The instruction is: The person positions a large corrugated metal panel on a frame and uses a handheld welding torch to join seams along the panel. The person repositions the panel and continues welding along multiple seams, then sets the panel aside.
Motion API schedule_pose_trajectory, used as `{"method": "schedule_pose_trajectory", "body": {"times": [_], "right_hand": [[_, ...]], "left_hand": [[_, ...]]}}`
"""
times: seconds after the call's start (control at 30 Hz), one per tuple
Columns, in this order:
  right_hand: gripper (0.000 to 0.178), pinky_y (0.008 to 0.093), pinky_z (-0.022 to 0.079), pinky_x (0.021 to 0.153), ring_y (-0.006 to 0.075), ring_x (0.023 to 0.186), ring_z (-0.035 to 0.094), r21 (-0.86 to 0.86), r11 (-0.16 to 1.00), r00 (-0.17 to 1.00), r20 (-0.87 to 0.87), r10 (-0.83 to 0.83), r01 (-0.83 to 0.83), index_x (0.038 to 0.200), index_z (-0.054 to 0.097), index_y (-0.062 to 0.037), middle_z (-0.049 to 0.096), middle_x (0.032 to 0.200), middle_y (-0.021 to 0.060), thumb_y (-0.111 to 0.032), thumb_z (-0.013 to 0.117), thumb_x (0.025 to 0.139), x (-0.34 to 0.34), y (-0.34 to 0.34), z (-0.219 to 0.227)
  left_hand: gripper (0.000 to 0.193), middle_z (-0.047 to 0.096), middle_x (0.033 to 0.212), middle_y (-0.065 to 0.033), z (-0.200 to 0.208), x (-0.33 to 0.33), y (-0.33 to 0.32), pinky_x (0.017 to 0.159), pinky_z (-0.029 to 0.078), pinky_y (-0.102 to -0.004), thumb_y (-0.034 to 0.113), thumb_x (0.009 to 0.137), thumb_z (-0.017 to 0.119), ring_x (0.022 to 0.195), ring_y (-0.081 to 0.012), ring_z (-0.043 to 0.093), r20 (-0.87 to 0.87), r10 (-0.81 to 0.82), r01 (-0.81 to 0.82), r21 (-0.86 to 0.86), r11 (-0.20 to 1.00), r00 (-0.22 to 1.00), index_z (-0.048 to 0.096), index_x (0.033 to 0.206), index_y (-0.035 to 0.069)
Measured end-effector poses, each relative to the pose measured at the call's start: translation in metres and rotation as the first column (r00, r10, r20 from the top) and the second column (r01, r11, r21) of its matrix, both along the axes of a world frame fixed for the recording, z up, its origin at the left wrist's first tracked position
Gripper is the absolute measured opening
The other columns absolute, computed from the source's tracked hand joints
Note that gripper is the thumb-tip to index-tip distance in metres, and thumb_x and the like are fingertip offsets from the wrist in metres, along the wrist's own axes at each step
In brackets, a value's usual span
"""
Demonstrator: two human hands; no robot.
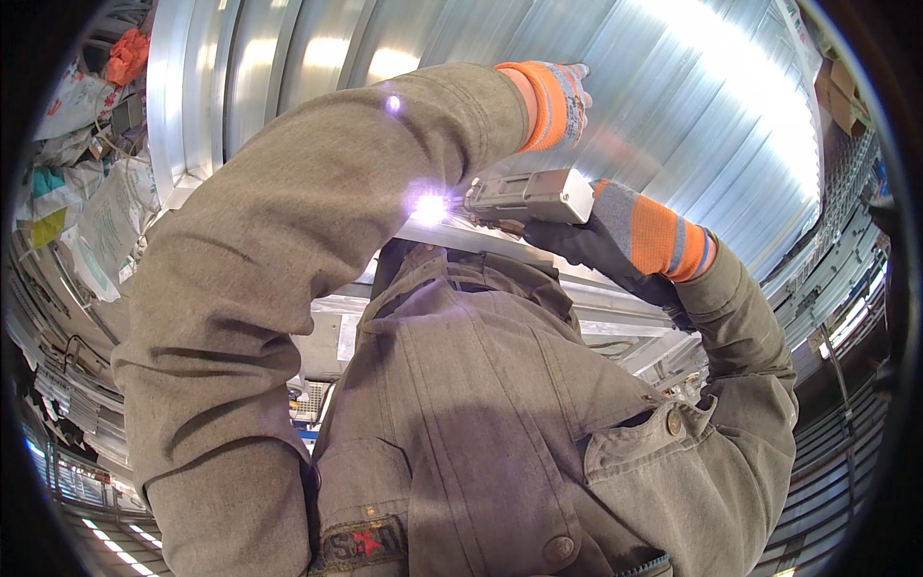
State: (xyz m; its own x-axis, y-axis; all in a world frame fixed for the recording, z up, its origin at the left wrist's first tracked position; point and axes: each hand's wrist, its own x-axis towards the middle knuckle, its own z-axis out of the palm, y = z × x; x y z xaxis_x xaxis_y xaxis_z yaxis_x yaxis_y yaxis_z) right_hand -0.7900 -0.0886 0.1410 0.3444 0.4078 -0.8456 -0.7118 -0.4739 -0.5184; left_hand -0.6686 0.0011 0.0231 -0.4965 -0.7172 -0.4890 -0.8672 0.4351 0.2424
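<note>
My right hand [642, 229], in an orange and grey glove, grips the black handle of a handheld welding gun [534, 196] with a boxy silver body. Its nozzle points left, and a glaring white-violet welding arc [431, 208] burns at its tip, along the near edge of a ribbed silver metal panel [663, 115]. The glare hides the exact spot being welded. Stretched across the front, my left arm ends in my left hand [562, 106], gloved alike and resting on the panel. Its fingers show only in part, seemingly extended, with nothing seen in them.
Metal bars [596, 288] of a frame lie under the panel's near edge, close to my jacket. Bags and scrap [91, 207] are heaped at the far left. Cardboard [841, 96] stands at the far right, near stacked metal profiles [836, 260].
</note>
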Motion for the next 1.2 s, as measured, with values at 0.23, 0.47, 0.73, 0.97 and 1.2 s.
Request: {"method": "schedule_pose_trajectory", "body": {"times": [0.23, 0.47, 0.73, 0.97, 1.2], "right_hand": [[0.04, 0.0327, 0.054, 0.073, 0.0118, 0.079, 0.062, 0.025, 0.993, 0.993, -0.029, -0.116, 0.116, 0.146, 0.074, -0.0099, 0.074, 0.095, 0.0011, -0.034, 0.073, 0.114, -0.003, -0.001, 0.005], [0.039, 0.0366, 0.058, 0.094, 0.0147, 0.105, 0.073, 0.011, 0.998, 0.994, -0.091, -0.065, 0.067, 0.148, 0.072, -0.0095, 0.082, 0.119, 0.0087, -0.031, 0.069, 0.115, 0.008, -0.003, 0.017], [0.04, 0.0358, 0.055, 0.083, 0.0153, 0.09, 0.064, 0.02, 0.996, 0.995, -0.056, -0.084, 0.085, 0.149, 0.07, -0.009, 0.075, 0.102, 0.0049, -0.031, 0.068, 0.115, -0.003, -0.006, 0.016], [0.04, 0.0354, 0.053, 0.079, 0.0145, 0.086, 0.061, -0.025, 0.997, 0.993, -0.098, -0.071, 0.069, 0.146, 0.072, -0.009, 0.073, 0.097, 0.0034, -0.034, 0.068, 0.115, -0.009, -0.011, 0.022], [0.046, 0.0346, 0.052, 0.076, 0.0133, 0.083, 0.058, -0.007, 0.99, 0.985, -0.098, -0.141, 0.141, 0.155, 0.069, -0.0113, 0.071, 0.097, 0.0013, -0.034, 0.069, 0.115, -0.015, -0.009, 0.027]], "left_hand": [[0.035, 0.062, 0.168, 0.0058, 0.0, 0.0, 0.001, 0.143, 0.024, -0.0497, 0.032, 0.104, 0.077, 0.163, -0.0165, 0.048, 0.022, -0.019, 0.019, 0.012, 1.0, 1.0, 0.077, 0.139, 0.031], [0.034, 0.062, 0.168, 0.0033, -0.003, 0.005, 0.008, 0.143, 0.025, -0.0467, 0.029, 0.107, 0.072, 0.163, -0.0183, 0.047, -0.029, 0.074, -0.075, -0.031, 0.997, 0.997, 0.076, 0.14, 0.027], [0.029, 0.065, 0.163, 0.0025, -0.01, 0.002, 0.007, 0.143, 0.026, -0.0438, 0.025, 0.107, 0.07, 0.163, -0.0199, 0.046, -0.022, 0.063, -0.064, -0.043, 0.997, 0.998, 0.078, 0.135, 0.025], [0.025, 0.071, 0.151, -0.0005, -0.027, -0.001, 0.019, 0.137, 0.037, -0.046, 0.022, 0.098, 0.08, 0.153, -0.0269, 0.057, -0.093, 0.091, -0.106, -0.174, 0.979, 0.991, 0.079, 0.123, 0.021], [0.024, 0.07, 0.148, -0.0079, -0.014, 0.029, 0.071, 0.123, 0.054, -0.0443, 0.016, 0.098, 0.079, 0.139, -0.0325, 0.067, -0.456, 0.463, -0.622, -0.306, 0.721, 0.76, 0.075, 0.12, 0.009]]}}
